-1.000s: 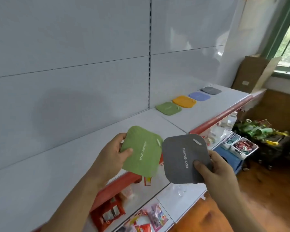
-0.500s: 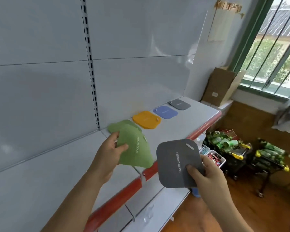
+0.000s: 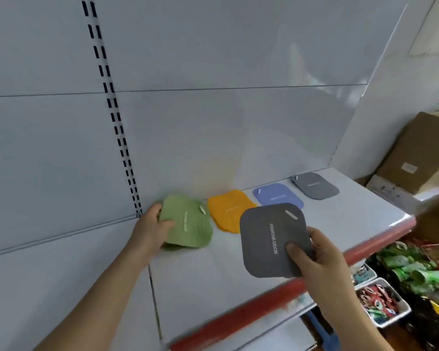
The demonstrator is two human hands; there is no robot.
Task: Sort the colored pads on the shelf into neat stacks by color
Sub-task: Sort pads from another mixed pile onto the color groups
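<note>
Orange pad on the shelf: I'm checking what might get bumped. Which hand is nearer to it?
Right. The right hand holds a grey pad overlapping the orange pad in view; the left hand is beyond the green pad it holds.

Square grey pad with rounded corners (image 3: 273, 240), lower centre of frame: matt, felt-like cloth, finely grained, white printed lettering. Green pad (image 3: 188, 224), centre left: same matt fibrous finish, faint ribbing. Orange pad (image 3: 227, 210) and blue pad (image 3: 276, 195): matt, soft-looking. White shelf deck (image 3: 238, 269): smooth painted metal, slight sheen. Red shelf edge strip (image 3: 264, 302): glossy plastic. Brown box (image 3: 416, 158), right edge: matt cardboard.
</note>
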